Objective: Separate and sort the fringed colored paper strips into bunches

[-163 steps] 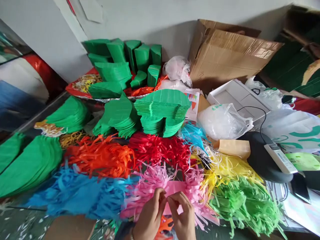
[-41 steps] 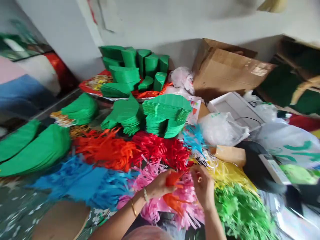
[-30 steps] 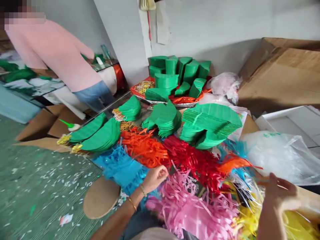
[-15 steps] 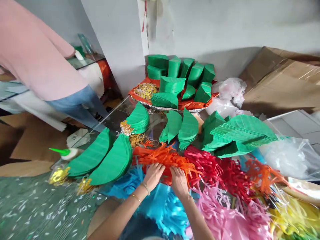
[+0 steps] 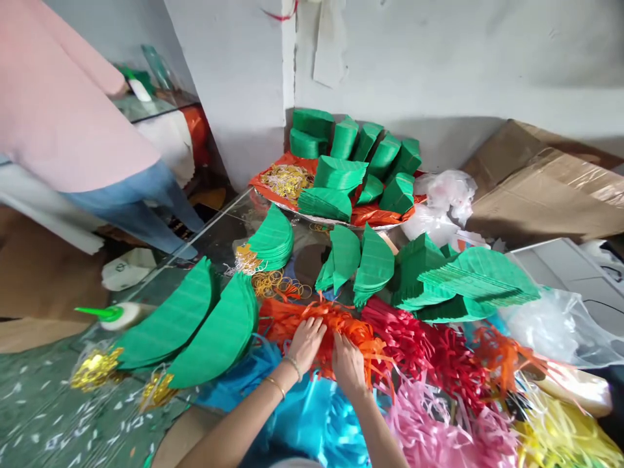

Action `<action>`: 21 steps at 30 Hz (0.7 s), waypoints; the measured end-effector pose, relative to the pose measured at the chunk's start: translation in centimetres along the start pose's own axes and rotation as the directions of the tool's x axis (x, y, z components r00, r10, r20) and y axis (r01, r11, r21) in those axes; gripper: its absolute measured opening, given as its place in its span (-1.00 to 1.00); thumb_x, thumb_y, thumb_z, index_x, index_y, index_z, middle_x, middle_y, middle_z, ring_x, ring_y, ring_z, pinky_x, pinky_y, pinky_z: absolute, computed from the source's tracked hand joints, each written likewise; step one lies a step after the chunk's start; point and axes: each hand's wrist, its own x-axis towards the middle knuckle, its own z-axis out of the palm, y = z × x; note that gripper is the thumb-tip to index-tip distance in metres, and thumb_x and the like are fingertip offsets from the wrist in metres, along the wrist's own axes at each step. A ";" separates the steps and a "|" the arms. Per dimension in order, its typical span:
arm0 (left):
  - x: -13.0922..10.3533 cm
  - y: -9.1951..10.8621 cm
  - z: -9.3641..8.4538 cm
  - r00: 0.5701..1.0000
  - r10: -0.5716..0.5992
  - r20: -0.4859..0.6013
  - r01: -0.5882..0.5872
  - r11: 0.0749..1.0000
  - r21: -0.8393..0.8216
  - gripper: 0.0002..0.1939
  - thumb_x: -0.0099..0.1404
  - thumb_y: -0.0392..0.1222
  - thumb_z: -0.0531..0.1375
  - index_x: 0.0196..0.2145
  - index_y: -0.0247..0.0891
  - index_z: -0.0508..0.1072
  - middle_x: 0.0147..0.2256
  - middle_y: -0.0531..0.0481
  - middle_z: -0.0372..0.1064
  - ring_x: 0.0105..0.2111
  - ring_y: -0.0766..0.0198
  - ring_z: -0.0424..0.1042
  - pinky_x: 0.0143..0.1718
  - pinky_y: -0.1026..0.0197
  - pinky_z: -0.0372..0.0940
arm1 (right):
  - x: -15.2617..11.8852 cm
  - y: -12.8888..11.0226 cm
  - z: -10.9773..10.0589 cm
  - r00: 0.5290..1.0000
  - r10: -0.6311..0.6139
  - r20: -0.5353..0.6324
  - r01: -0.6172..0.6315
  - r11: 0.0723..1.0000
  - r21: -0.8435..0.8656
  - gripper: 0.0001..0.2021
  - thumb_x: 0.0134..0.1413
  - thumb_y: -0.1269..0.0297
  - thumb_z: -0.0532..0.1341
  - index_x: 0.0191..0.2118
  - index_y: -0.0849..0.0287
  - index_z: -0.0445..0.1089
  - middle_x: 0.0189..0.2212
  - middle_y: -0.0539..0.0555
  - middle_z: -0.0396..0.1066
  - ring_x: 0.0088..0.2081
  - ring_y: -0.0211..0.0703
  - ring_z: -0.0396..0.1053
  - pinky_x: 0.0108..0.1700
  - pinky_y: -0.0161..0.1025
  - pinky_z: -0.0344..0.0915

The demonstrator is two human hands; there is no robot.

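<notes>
An orange fringed paper bundle (image 5: 287, 317) lies on the glass table, under both hands. My left hand (image 5: 308, 341), with a bracelet and a bangle at the wrist, rests on its middle with the fingers bent together and pressed into the strips. Close to its right, my right hand (image 5: 348, 361) has its fingers curled into the same bundle. The fingertips are partly hidden among the strips. Blue fringe (image 5: 316, 409) lies below my wrists, red fringe (image 5: 429, 344) to the right and pink fringe (image 5: 433, 422) at the lower right.
Green paper stacks (image 5: 209, 338) lie left, more (image 5: 468, 276) right. Behind, an orange-lined tray (image 5: 266, 188) holds green pieces and gold trinkets. A glue bottle (image 5: 127, 315), rubber bands (image 5: 275, 284), plastic bags (image 5: 560, 325) and cardboard (image 5: 550, 188) surround the work. A person in pink (image 5: 73, 110) stands left.
The camera view has shifted slightly, so the table items appear lower. Both hands stay on the orange bundle with small finger movements. At the left, the person's arm and body have shifted a little.
</notes>
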 end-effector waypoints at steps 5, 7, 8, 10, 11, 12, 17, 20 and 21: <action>-1.5 -1.4 0.7 0.986 -0.159 -0.050 0.161 0.987 0.026 -0.37 0.17 -0.31 0.17 0.21 -0.29 0.18 0.17 -0.32 0.22 0.05 -0.15 0.34 0.01 -0.20 0.28 | 1.3 2.7 -0.1 0.994 0.109 -0.017 -0.103 0.973 0.205 -0.46 0.25 0.30 -0.05 0.32 0.31 0.04 -0.46 0.05 0.53 -0.49 -0.14 0.47 -0.40 -0.27 0.36; -1.9 -1.9 1.0 0.975 -0.212 -0.063 0.214 0.977 0.026 -0.28 0.16 -0.28 0.21 0.25 -0.27 0.10 0.21 -0.35 0.15 0.07 -0.17 0.33 0.01 -0.19 0.29 | 0.8 3.9 -0.5 0.987 0.158 -0.029 -0.140 0.936 0.324 -0.41 0.28 0.19 -0.06 0.36 0.31 -0.06 -0.45 0.02 0.53 -0.54 -0.19 0.44 -0.43 -0.28 0.36; -2.0 -2.1 1.2 0.971 -0.231 -0.065 0.232 0.972 0.021 -0.24 0.15 -0.28 0.23 0.27 -0.27 0.06 0.22 -0.36 0.13 0.09 -0.18 0.32 0.02 -0.19 0.29 | 0.5 4.4 -0.7 0.978 0.206 -0.031 -0.175 0.891 0.419 -0.37 0.27 0.13 -0.04 0.37 0.32 -0.10 -0.45 0.02 0.52 -0.57 -0.21 0.41 -0.47 -0.30 0.35; -2.0 -2.5 1.7 0.965 -0.255 -0.061 0.256 0.967 0.004 -0.17 0.14 -0.26 0.26 0.30 -0.28 0.00 0.24 -0.39 0.09 0.14 -0.21 0.28 0.06 -0.17 0.28 | -0.4 5.2 -1.4 0.941 0.338 -0.016 -0.252 0.734 0.630 -0.26 0.22 0.05 0.04 0.38 0.33 -0.19 -0.48 0.00 0.51 -0.64 -0.24 0.33 -0.57 -0.34 0.26; -2.1 -2.7 1.8 0.963 -0.262 -0.058 0.262 0.965 -0.007 -0.14 0.14 -0.25 0.27 0.31 -0.29 -0.04 0.25 -0.41 0.07 0.17 -0.23 0.25 0.07 -0.17 0.27 | -0.8 5.3 -1.9 0.912 0.410 -0.017 -0.279 0.650 0.707 -0.22 0.20 0.03 0.07 0.38 0.32 -0.22 -0.48 -0.01 0.51 -0.66 -0.26 0.30 -0.60 -0.36 0.22; -2.1 -2.8 1.9 0.963 -0.264 -0.054 0.263 0.965 -0.018 -0.11 0.14 -0.23 0.27 0.32 -0.30 -0.07 0.27 -0.43 0.04 0.19 -0.24 0.22 0.09 -0.17 0.26 | -1.1 5.2 -2.4 0.877 0.478 -0.040 -0.293 0.600 0.744 -0.21 0.18 0.02 0.10 0.38 0.30 -0.21 -0.48 -0.01 0.51 -0.66 -0.27 0.28 -0.61 -0.37 0.20; -2.2 -2.7 2.0 0.957 -0.287 -0.034 0.285 0.957 -0.055 -0.12 0.19 -0.12 0.26 0.34 -0.23 -0.10 0.31 -0.38 -0.01 0.22 -0.24 0.18 0.10 -0.21 0.24 | -0.9 1.8 -3.5 0.929 0.301 -0.217 -0.155 0.847 0.509 -0.66 0.18 0.24 0.09 0.03 0.18 0.38 -0.32 0.09 0.54 -0.44 -0.19 0.45 -0.36 -0.29 0.38; -2.3 -2.6 1.9 0.951 -0.302 -0.072 0.294 0.950 -0.109 -0.20 0.24 -0.13 0.20 0.34 -0.26 -0.06 0.30 -0.37 0.01 0.24 -0.22 0.15 0.11 -0.22 0.24 | 0.9 0.5 -3.1 0.993 0.065 -0.098 -0.018 0.906 0.423 -0.71 0.09 0.35 0.06 -0.18 0.13 0.51 -0.23 0.13 0.54 -0.27 -0.11 0.51 -0.25 -0.27 0.42; -2.3 -2.7 1.8 0.949 -0.301 -0.095 0.285 0.946 -0.154 -0.26 0.27 -0.17 0.17 0.33 -0.26 -0.03 0.29 -0.35 0.04 0.25 -0.18 0.14 0.13 -0.21 0.23 | 1.5 0.7 -3.1 0.993 0.064 -0.097 -0.017 0.907 0.421 -0.67 0.08 0.35 0.04 -0.12 0.14 0.50 -0.17 0.15 0.53 -0.25 -0.09 0.51 -0.24 -0.25 0.43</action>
